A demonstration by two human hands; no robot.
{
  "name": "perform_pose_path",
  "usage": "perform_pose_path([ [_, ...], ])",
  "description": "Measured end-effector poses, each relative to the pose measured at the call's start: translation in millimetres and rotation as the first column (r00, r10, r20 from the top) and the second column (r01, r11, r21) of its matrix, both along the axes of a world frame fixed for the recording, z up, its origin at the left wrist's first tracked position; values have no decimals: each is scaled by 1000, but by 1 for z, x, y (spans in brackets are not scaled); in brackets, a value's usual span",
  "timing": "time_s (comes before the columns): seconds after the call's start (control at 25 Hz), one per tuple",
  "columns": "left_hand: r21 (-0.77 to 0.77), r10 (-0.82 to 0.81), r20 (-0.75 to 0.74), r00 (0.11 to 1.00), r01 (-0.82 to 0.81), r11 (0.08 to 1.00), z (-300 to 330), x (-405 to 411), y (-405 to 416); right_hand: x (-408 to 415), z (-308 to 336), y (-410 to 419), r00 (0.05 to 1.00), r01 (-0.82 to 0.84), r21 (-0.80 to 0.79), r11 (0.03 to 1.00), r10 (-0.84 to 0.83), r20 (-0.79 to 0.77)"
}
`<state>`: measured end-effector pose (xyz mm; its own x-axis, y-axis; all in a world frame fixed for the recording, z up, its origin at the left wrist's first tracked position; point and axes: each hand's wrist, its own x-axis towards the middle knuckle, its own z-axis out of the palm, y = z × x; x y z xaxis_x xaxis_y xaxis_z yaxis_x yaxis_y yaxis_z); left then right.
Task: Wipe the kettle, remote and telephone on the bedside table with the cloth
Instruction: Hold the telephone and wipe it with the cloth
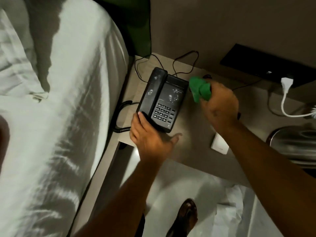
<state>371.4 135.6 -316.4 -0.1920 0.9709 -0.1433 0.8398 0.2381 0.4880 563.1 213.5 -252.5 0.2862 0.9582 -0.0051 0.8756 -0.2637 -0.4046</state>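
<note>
Corded telephone [162,100], frame centre, bedside table [193,134]: dusty. Left hand [150,135], fingers spread, bracing near corner. Right hand [220,106], fingers pinching bunched green cloth [200,90] beside it. Advised: hold firm, wipe handset first, then keypad.

— Where does the telephone [161,100] sit?

— On the bedside table [193,134], toward its left side, with the handset along the phone's left edge and the keypad at its near right.

— And the bed [59,108]?

— Left of the table, just beside it. The coiled cord [119,117] lies between the phone and the bed.

— What about the hands?

— The left hand [150,135] is at the phone's near corner, touching it. The right hand [220,106] is right of the phone, with the cloth [200,90] in it, close by the phone's far right corner.

— Anything else?

— The kettle [297,144] stands at the table's right edge. A small box [219,144] lies between phone and kettle, partly under the right forearm. A plug [286,83] sits in the wall panel [266,65] behind.
</note>
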Motion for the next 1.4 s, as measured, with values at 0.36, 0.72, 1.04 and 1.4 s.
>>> perform_pose_path([
  [0.36,-201,-74,148,986,103,974,-20,-25,49,-66,-43,-2,930,-324,-202,924,350,112],
  [0.72,-199,-19,61,998,31,980,-23,-18,49,-88,-50,-6,982,-138,-114,984,151,112],
  [1.04,-186,23,43,999,-14,982,-27,-11,45,-73,-53,44,992,12,-64,998,-4,125],
  [1.4,-187,36,57,998,-25,982,-23,-10,46,-94,-51,-4,998,62,-56,997,-62,14],
])
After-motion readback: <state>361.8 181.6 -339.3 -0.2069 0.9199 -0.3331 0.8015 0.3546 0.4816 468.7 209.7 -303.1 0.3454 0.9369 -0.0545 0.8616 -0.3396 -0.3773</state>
